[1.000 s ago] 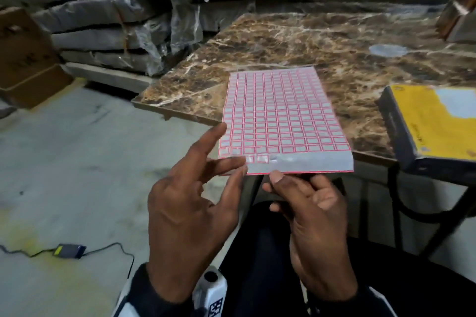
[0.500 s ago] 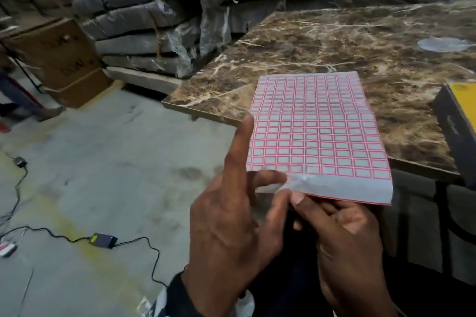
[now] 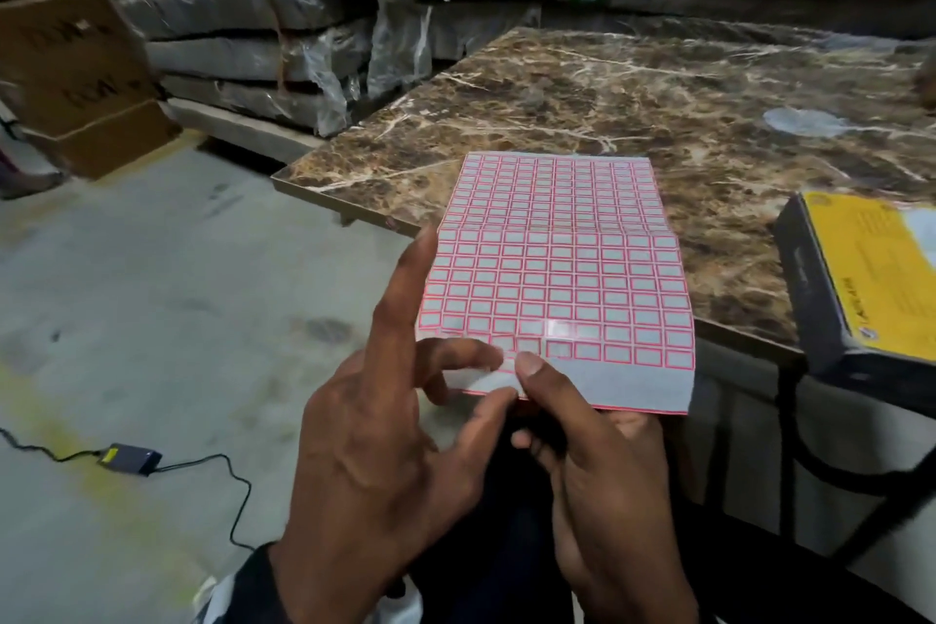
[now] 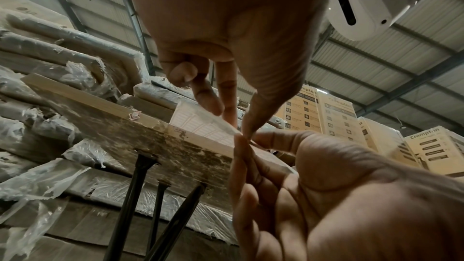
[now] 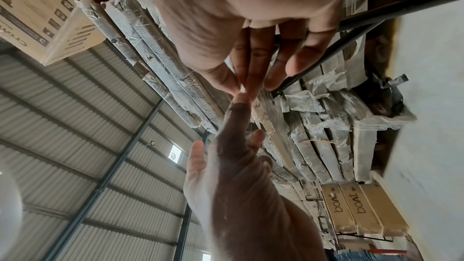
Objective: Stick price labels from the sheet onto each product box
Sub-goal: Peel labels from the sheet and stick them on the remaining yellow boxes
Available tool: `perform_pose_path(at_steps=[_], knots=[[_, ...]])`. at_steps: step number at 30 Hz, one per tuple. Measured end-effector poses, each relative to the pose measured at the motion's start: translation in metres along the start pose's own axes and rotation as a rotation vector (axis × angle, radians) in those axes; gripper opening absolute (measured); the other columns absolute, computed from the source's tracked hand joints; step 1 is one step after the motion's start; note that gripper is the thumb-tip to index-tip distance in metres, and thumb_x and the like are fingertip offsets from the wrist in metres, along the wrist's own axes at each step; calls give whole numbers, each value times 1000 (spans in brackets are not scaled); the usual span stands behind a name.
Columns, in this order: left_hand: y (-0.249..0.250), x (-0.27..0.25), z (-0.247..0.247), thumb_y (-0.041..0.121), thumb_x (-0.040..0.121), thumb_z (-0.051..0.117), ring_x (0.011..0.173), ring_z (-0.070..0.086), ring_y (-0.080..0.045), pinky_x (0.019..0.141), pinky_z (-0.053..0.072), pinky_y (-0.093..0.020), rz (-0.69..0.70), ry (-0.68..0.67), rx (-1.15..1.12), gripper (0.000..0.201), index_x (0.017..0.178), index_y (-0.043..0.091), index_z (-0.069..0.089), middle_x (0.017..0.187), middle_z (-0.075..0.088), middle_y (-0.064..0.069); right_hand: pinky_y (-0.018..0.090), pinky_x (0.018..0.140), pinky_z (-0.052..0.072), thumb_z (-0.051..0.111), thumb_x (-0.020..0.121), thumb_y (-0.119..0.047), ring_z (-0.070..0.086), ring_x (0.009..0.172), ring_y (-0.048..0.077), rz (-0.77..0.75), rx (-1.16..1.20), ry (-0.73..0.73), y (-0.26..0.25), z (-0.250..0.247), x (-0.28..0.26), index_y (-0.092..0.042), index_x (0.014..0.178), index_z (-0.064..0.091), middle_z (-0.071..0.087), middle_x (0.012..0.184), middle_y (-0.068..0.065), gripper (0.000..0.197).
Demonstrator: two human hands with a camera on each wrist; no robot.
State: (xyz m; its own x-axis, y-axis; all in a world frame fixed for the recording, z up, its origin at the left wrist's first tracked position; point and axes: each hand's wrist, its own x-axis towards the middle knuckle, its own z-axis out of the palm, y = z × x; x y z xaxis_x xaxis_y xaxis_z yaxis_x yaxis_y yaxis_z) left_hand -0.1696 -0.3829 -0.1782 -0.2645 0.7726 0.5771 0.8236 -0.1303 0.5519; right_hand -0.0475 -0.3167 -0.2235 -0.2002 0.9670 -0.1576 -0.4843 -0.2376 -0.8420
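Hands first, nearest me at about six o'clock in the head view. My right hand [image 3: 613,486] grasps the label sheet [image 3: 557,279] at its near edge, thumb pressed on the blank white margin and fingers curled beneath. My left hand [image 3: 375,471] works at the sheet's near left corner: index finger straight and pointing up along the left edge, thumb tip meeting the sheet's edge just beside the right thumb, middle finger bent onto the lowest row of labels. Whether a label is actually caught between those fingertips I cannot tell (the wrist views show only fingertips crowding the paper's edge).

The sheet, a grid of red-bordered white labels with a fold across its middle, is held in the air at twelve o'clock from the hands, its far half over the near edge of the brown marble table [image 3: 633,86]. At three o'clock a product box [image 3: 861,289] with a yellow top and dark sides rests on the table's near right part. On the concrete floor at nine o'clock lies a small black adapter [image 3: 130,457] with its cable. Farther off, at eleven o'clock, stand brown cartons [image 3: 71,76] and plastic-wrapped slabs [image 3: 243,30].
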Motion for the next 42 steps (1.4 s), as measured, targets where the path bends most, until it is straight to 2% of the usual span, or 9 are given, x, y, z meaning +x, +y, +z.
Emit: perform_pose_path(at_steps=[5,8,13,20,27,31,36,39,42], knots=[[-2,-4,1,31,81,88,85,64,8,67,47,-4,8,3,14,109,162,42,15,99,72,30,32,67,52,84,73,-30,74,87,20,7,-32,-10,0,-1,-2,-17,121,75,81,108,5,51],[-2,-5,0,31,83,87,81,63,7,67,46,-4,11,2,17,106,162,39,17,97,72,29,34,66,50,95,70,-24,70,80,21,14,-2,-13,-1,-3,-1,-15,110,79,81,100,9,45],[-3,-6,-1,30,81,89,80,63,12,71,40,1,6,-2,15,103,161,30,25,97,73,28,35,71,51,81,73,-21,76,87,20,17,34,-93,-7,-6,-2,-24,105,81,82,107,7,32],[-3,-5,-1,28,82,89,78,64,9,67,43,0,8,-7,7,101,161,27,26,97,70,31,35,70,52,83,68,-24,77,85,22,-11,4,-112,-9,-6,-2,-32,100,81,82,107,7,33],[-1,-5,-3,28,82,89,76,64,8,68,41,2,14,-23,-10,98,160,23,30,98,70,31,36,68,51,84,69,-22,76,83,23,-91,-2,-57,-7,-4,-4,-20,120,73,81,106,8,52],[1,-3,-5,37,85,81,73,66,11,65,52,-8,14,-4,18,91,160,24,32,98,73,28,32,68,54,83,71,-20,78,88,23,-93,-13,-42,-7,-4,-4,-19,132,67,81,112,7,64],[1,3,-7,38,87,77,58,67,3,58,58,-24,44,-43,117,92,164,20,30,97,78,20,35,70,54,81,86,-4,80,91,23,-85,-57,-51,-7,-5,-5,-23,133,66,81,112,4,53],[2,5,-7,40,85,77,56,67,2,58,59,-27,27,-60,132,95,165,22,27,95,78,22,37,72,54,87,80,-15,79,98,28,-102,-70,-38,-6,-3,-6,-26,133,66,81,115,5,58],[4,3,-5,41,85,78,53,66,0,55,59,-28,25,-72,138,97,165,21,26,94,78,21,42,85,55,91,79,-12,77,110,32,-101,-50,-21,-2,-2,-6,-23,137,65,79,123,5,65]])
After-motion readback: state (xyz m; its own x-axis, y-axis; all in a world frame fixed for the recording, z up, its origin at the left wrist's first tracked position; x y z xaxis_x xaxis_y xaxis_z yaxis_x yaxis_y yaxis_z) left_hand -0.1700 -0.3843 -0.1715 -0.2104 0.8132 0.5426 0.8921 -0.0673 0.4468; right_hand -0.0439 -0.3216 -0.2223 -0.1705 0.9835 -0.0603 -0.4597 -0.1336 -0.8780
